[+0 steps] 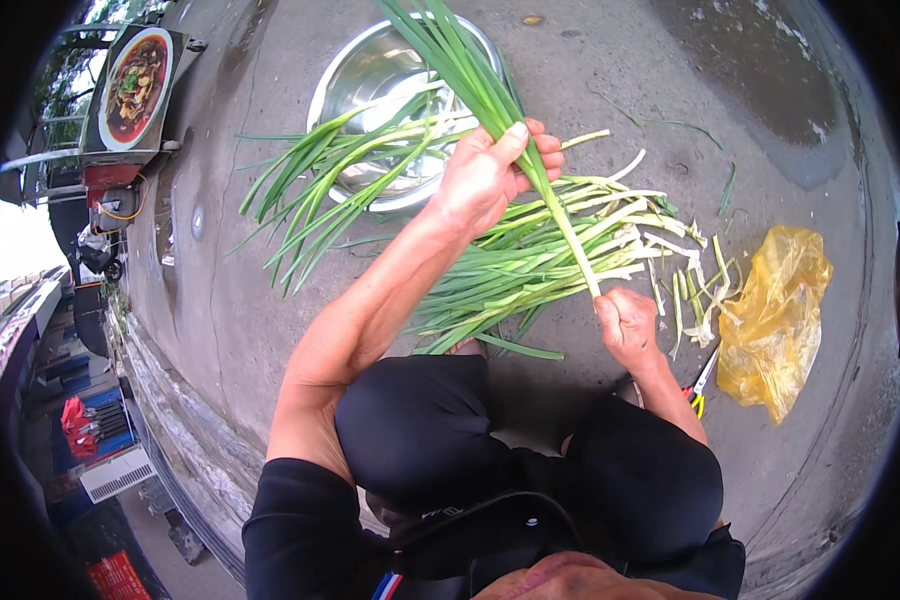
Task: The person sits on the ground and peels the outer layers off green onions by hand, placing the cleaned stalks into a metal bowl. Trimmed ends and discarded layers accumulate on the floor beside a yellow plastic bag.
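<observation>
My left hand [495, 169] is closed around the green leaves of a long scallion [566, 225], whose leaf tops reach past the top of the view. The fingers of my right hand [628, 322] are closed at the white root end of the same scallion. Below it, a pile of scallions [510, 262] lies on the ground, white ends to the right. Several more scallions [322, 165] rest across a shiny metal basin [330, 97], their leaves hanging over its left rim. Trimmed stalks and peeled skins [694, 292] lie right of the pile.
A crumpled yellow plastic bag [776, 322] lies on the concrete at the right. Scissors [701, 386] with red and yellow handles lie beside my right forearm. Wet patches [757, 67] mark the ground. At the far left stand a food picture board [136, 88] and a low ledge [172, 405].
</observation>
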The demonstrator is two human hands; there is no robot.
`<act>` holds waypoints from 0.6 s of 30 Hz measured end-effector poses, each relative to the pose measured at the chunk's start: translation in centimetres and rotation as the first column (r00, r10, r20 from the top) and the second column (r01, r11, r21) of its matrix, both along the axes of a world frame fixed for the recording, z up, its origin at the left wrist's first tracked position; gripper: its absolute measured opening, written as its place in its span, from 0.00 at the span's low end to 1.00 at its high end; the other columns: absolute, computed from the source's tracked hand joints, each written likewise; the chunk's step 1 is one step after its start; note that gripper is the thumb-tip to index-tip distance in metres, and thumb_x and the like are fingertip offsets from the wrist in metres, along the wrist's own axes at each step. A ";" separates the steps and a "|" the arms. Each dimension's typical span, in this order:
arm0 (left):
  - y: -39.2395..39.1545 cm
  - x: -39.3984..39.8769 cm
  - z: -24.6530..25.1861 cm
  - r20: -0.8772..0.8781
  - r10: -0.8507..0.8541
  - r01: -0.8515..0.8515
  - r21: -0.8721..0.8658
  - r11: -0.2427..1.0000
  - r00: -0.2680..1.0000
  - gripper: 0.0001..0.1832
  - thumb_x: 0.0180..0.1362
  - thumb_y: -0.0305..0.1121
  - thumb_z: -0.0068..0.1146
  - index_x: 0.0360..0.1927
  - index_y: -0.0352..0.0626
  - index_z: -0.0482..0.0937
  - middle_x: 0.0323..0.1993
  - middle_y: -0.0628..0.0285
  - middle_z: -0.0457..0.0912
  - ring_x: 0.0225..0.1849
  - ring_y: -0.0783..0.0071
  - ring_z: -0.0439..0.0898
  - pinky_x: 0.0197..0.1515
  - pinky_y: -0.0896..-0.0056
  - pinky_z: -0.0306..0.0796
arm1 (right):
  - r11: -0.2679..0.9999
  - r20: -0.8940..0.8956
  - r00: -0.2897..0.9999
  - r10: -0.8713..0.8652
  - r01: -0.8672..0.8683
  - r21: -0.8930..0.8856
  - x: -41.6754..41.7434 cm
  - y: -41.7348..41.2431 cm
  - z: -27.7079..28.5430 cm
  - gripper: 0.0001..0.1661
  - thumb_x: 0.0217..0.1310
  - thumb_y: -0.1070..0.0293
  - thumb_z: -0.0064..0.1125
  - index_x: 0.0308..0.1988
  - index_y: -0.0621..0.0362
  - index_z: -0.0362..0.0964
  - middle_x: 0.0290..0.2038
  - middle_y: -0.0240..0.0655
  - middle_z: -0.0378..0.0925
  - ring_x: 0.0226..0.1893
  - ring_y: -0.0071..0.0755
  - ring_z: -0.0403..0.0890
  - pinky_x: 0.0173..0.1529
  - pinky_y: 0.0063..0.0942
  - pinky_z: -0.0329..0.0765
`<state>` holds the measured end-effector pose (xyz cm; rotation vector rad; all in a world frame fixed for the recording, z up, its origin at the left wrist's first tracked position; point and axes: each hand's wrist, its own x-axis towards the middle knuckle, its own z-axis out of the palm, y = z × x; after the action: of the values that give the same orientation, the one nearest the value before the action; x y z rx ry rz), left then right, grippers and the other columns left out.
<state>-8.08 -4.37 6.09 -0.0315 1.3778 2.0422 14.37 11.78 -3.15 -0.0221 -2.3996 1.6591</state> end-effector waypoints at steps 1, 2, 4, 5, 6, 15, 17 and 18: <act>-0.7 0.2 -0.6 0.017 0.026 -0.027 0.024 0.999 1.000 0.15 0.72 0.34 0.46 0.53 0.31 0.69 0.47 0.47 0.77 0.48 0.57 0.80 0.56 0.51 0.77 | 0.998 0.020 0.999 -0.034 0.033 0.048 0.2 0.4 -0.4 0.16 0.66 0.68 0.58 0.24 0.61 0.69 0.16 0.40 0.65 0.17 0.44 0.68 0.24 0.35 0.66; -1.5 0.1 -1.1 0.011 0.051 -0.051 0.019 0.998 0.999 0.16 0.72 0.35 0.46 0.55 0.32 0.68 0.49 0.47 0.77 0.50 0.57 0.80 0.57 0.51 0.77 | 0.993 0.039 0.997 -0.068 0.064 0.095 0.4 1.0 -1.3 0.16 0.67 0.68 0.58 0.24 0.61 0.70 0.16 0.39 0.65 0.17 0.41 0.68 0.24 0.34 0.66; -2.5 -0.1 -1.4 0.036 0.127 -0.128 0.023 0.992 0.991 0.17 0.72 0.36 0.46 0.57 0.33 0.67 0.51 0.46 0.76 0.52 0.57 0.79 0.58 0.50 0.76 | 0.987 0.117 0.981 -0.155 0.149 0.056 0.3 1.4 -1.8 0.16 0.68 0.68 0.57 0.25 0.62 0.70 0.16 0.36 0.65 0.17 0.33 0.67 0.24 0.31 0.66; -3.2 -0.2 -1.7 0.049 0.166 -0.168 0.023 0.986 0.985 0.18 0.72 0.36 0.47 0.58 0.34 0.66 0.52 0.46 0.75 0.53 0.57 0.79 0.58 0.50 0.75 | 0.978 0.175 0.965 -0.198 0.205 -0.025 0.2 1.5 -1.9 0.16 0.69 0.68 0.56 0.26 0.63 0.71 0.16 0.34 0.66 0.17 0.28 0.66 0.24 0.30 0.66; -4.1 -0.6 -2.0 0.058 0.168 -0.171 0.045 0.984 0.984 0.21 0.71 0.38 0.49 0.61 0.36 0.65 0.55 0.46 0.74 0.55 0.56 0.78 0.59 0.47 0.74 | 0.971 0.255 0.947 -0.193 0.222 -0.090 0.1 1.7 -2.3 0.15 0.71 0.67 0.54 0.29 0.63 0.72 0.16 0.30 0.68 0.18 0.19 0.67 0.23 0.26 0.66; -10.0 -3.6 -2.8 0.047 0.373 -0.376 0.075 0.924 0.927 0.22 0.72 0.38 0.48 0.65 0.41 0.63 0.59 0.46 0.73 0.62 0.52 0.73 0.60 0.40 0.71 | 0.960 0.360 0.922 -0.142 0.217 -0.178 0.2 1.5 -3.8 0.13 0.69 0.73 0.54 0.51 0.65 0.76 0.29 0.32 0.78 0.21 0.18 0.76 0.27 0.19 0.76; -9.3 -3.0 -3.1 0.060 0.344 -0.347 0.059 0.936 0.937 0.21 0.72 0.37 0.48 0.64 0.40 0.65 0.59 0.45 0.73 0.61 0.52 0.74 0.59 0.43 0.72 | 0.947 0.353 0.927 -0.128 0.220 -0.234 -0.5 1.6 -4.1 0.17 0.67 0.75 0.57 0.55 0.65 0.73 0.40 0.37 0.81 0.31 0.21 0.80 0.36 0.20 0.79; -8.6 -2.5 -3.4 0.065 0.306 -0.309 0.044 0.950 0.950 0.21 0.72 0.36 0.48 0.63 0.38 0.65 0.59 0.45 0.74 0.60 0.52 0.75 0.59 0.45 0.72 | 0.948 0.323 0.936 -0.141 0.222 -0.229 -1.0 1.8 -3.8 0.18 0.66 0.75 0.57 0.55 0.65 0.72 0.41 0.38 0.81 0.33 0.21 0.80 0.38 0.20 0.79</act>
<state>-10.55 -13.01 2.70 -0.2976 1.3486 2.3132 13.41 13.54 -6.94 -0.5676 -2.2702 1.9886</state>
